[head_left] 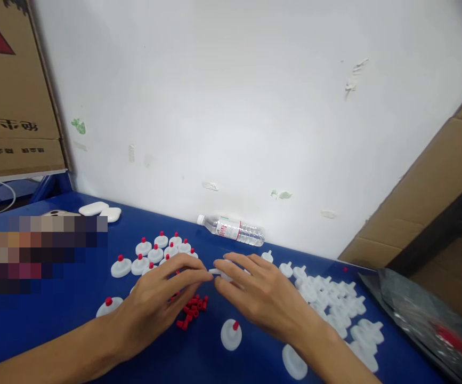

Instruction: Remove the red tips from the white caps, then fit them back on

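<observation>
My right hand (254, 288) grips a white plastic lid with a thin spout (223, 273), mostly hidden under the fingers, its spout pointing left. At the spout's tip, my left hand (162, 290) has its fingers drawn together; whatever they hold, if anything, is hidden. Below the left fingers lies a small pile of red caps (193, 310). A white lid with a red cap on its spout (231, 335) rests between my forearms. More red-capped lids (140, 264) stand on the left, partly behind my left hand. Uncapped white lids (330, 298) are heaped on the right.
A clear water bottle (233, 229) lies along the wall on the blue table (199, 362). White rounded items (94, 208) sit at the back left. Cardboard boxes (10, 96) stand at both sides. A clear plastic bag (426, 314) is at the right edge.
</observation>
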`<state>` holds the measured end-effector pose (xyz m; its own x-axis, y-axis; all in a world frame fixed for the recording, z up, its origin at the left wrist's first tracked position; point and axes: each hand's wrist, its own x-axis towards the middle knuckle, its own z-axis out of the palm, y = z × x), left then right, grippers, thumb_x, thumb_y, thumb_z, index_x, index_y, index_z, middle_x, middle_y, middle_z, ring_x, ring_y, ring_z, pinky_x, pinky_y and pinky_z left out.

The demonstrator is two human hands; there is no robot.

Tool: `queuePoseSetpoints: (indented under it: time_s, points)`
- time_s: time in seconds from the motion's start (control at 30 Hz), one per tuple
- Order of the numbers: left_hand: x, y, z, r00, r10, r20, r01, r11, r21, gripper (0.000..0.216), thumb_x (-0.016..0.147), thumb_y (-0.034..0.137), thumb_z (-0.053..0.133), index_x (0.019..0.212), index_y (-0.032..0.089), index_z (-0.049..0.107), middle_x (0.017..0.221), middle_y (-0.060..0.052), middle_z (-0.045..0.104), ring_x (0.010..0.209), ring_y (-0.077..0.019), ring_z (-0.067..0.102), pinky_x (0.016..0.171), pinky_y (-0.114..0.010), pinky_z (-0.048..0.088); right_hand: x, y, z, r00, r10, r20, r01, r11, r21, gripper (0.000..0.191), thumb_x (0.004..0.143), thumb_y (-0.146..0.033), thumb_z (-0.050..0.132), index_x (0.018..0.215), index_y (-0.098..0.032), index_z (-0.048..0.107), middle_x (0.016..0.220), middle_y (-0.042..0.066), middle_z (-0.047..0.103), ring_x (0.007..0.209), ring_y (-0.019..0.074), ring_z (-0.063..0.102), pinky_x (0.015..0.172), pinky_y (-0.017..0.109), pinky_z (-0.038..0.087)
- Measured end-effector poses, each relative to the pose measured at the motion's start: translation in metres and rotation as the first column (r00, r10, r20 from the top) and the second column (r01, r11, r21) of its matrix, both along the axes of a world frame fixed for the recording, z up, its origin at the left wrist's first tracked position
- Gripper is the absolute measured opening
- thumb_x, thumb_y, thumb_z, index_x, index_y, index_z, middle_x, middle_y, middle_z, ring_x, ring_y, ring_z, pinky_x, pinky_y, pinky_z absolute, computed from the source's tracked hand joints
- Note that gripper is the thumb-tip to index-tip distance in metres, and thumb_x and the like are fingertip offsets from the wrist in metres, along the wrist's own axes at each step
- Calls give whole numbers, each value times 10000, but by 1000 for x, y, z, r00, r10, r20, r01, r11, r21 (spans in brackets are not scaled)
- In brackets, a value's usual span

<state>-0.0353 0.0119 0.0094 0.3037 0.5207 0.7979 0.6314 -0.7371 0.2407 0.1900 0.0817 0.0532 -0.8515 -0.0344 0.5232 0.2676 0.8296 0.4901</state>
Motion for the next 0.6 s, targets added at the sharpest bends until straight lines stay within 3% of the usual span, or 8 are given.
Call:
queuePoseSetpoints:
  time_s: [0.17,0.4,0.6]
  points:
    - [-2,-3,-4,999,-17,-32,17,1000,13,344,1027,27,513,1288,223,621,1201,-76,668,1098,-161,677,934,-255,581,-4,-5,-5,1000,27,11,-28,999,32,208,1006,-75,512,877,-200,619,1101,49,719,1037,176,654,736,294,481]
    - [-1,-3,-2,1000,-17,7,17,1000,17,269,1026,35,520,1166,222,652,1094,-44,704,959,-135,716,827,-202,593,-4,-7,-3,999,40,-8,-40,999,13,200,1014,-82,511,908,-199,633,1099,39,731,1022,170,657,741,290,489]
    - [-1,-3,0,999,-25,26,25,1000,10,274,1023,23,510,1145,222,655,1080,-46,702,942,-131,713,825,-206,587,-2,-5,-5,1000,26,-2,-26,1000,-14,191,1023,-93,501,973,-190,657,1174,41,722,1079,191,640,809,316,512]
